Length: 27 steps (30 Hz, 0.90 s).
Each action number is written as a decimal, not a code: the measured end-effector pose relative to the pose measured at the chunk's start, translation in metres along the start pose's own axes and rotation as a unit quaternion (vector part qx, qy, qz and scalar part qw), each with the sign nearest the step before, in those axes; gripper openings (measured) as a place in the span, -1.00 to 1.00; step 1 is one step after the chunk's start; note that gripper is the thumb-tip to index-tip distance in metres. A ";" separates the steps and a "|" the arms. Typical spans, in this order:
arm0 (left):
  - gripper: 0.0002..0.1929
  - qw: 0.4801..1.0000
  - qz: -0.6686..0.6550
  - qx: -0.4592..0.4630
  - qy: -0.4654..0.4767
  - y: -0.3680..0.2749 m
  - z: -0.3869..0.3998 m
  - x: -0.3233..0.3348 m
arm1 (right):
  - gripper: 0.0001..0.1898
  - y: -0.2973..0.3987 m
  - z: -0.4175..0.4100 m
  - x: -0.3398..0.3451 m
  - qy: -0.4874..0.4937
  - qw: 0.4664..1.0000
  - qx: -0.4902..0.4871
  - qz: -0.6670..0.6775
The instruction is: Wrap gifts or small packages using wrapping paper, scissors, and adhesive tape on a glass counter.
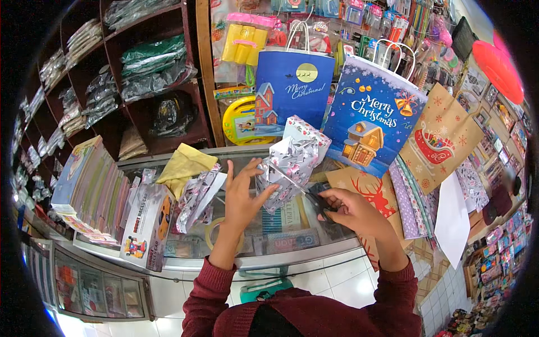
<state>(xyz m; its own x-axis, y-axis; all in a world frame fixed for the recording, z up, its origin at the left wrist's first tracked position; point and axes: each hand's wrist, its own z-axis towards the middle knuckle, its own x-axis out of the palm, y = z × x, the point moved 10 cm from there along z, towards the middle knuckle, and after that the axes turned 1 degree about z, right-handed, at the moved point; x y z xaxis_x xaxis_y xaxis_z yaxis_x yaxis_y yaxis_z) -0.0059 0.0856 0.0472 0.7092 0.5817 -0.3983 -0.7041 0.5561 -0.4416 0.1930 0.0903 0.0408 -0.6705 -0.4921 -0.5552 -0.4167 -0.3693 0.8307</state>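
Observation:
A box-like parcel in grey floral wrapping paper [280, 181] stands on the glass counter in front of me. My left hand [244, 189] touches its left side, fingers spread, the thumb and fingertips near the paper. In my right hand [347, 208] are black-handled scissors [316, 202], whose blades point up and left across the parcel's paper. Whether the blades are cutting the paper cannot be told. Behind it is another parcel in white floral paper [318, 139]. A crumpled floral paper piece [198, 202] lies left of my left hand, beside a folded yellow cloth [185, 166].
A toy car box [147, 227] and a row of books [90, 189] stand left on the counter. Christmas paper bags [374, 113] stand behind and right. Rolled or folded patterned papers [408, 202] lie right. A tape roll [210, 234] shows near my left wrist.

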 end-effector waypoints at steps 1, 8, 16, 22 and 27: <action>-0.56 1.000 -0.002 -0.002 0.000 0.000 0.000 0.000 | -0.64 0.001 0.000 0.000 0.001 1.000 0.003 -0.001; -0.59 1.000 -0.003 0.000 -0.002 0.003 -0.001 0.002 | -0.68 0.008 0.002 0.001 -0.021 0.999 0.031 0.037; -0.61 1.000 -0.012 0.009 -0.016 -0.001 0.001 0.001 | -0.68 0.007 0.007 0.003 -0.021 1.000 0.021 0.002; -0.62 1.000 -0.012 0.014 -0.021 0.000 -0.001 0.001 | -0.69 0.013 0.006 0.003 -0.027 0.997 0.034 -0.060; -0.61 1.000 -0.013 0.013 -0.026 0.000 -0.002 0.001 | -0.71 0.016 0.005 0.001 -0.059 0.996 0.012 -0.063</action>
<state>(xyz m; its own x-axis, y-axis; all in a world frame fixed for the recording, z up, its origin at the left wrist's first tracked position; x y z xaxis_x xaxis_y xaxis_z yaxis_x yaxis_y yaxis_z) -0.0050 0.0849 0.0454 0.7246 0.5965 -0.3452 -0.6870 0.5858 -0.4299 0.1826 0.0877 0.0535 -0.6789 -0.3475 -0.6468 -0.5148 -0.4029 0.7568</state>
